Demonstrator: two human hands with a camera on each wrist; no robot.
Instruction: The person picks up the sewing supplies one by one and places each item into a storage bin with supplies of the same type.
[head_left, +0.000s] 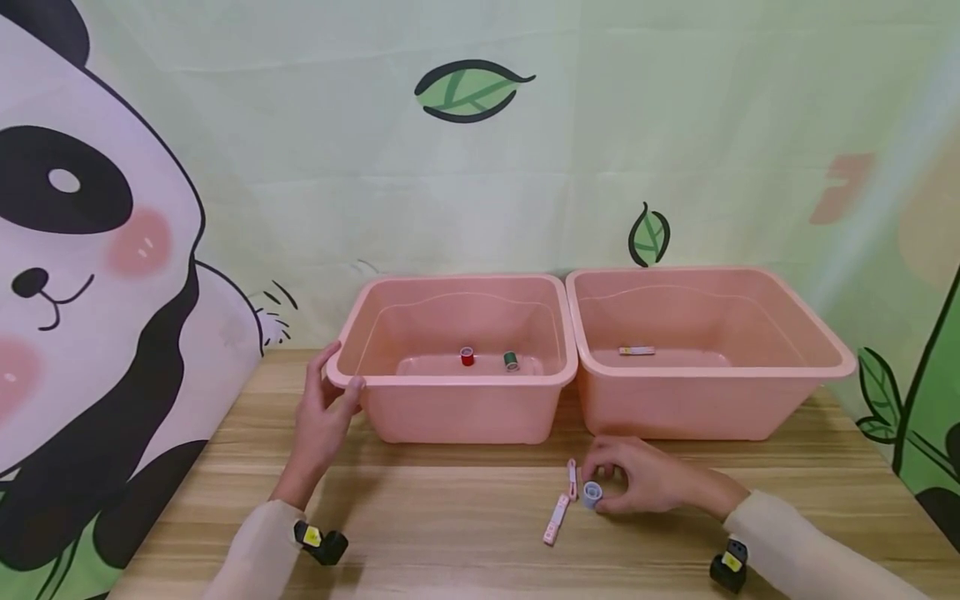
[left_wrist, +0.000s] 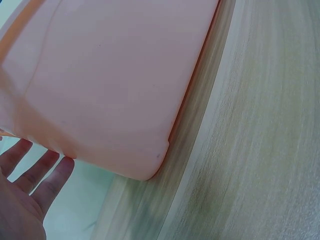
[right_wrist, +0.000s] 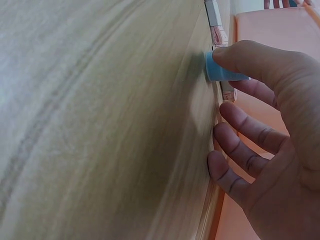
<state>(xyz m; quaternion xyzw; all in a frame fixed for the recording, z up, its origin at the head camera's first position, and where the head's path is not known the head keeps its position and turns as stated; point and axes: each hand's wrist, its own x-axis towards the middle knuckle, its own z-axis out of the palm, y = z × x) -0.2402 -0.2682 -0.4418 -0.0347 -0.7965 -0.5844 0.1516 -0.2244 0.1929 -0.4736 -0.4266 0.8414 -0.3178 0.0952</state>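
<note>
Between thumb and index finger, my right hand (head_left: 648, 477) pinches a light blue thread spool (head_left: 592, 495) at the table top; its other fingers are spread apart in the right wrist view. Just left of the spool lie two folded pink-and-white strips that look like tape measures, a nearer one (head_left: 556, 520) and a farther one (head_left: 572, 480). My left hand (head_left: 324, 421) holds the front left corner of the left pink bin (head_left: 457, 412), thumb and fingers at its rim. Inside that bin are a red thread spool (head_left: 467, 357) and a green thread spool (head_left: 512, 361).
A second pink bin (head_left: 690, 408) stands against the first on the right, with a similar folded strip (head_left: 637, 351) on its floor. Both rest on a wood-grain table (head_left: 420, 517). Behind them hangs a printed panda-and-leaf cloth (head_left: 337, 183).
</note>
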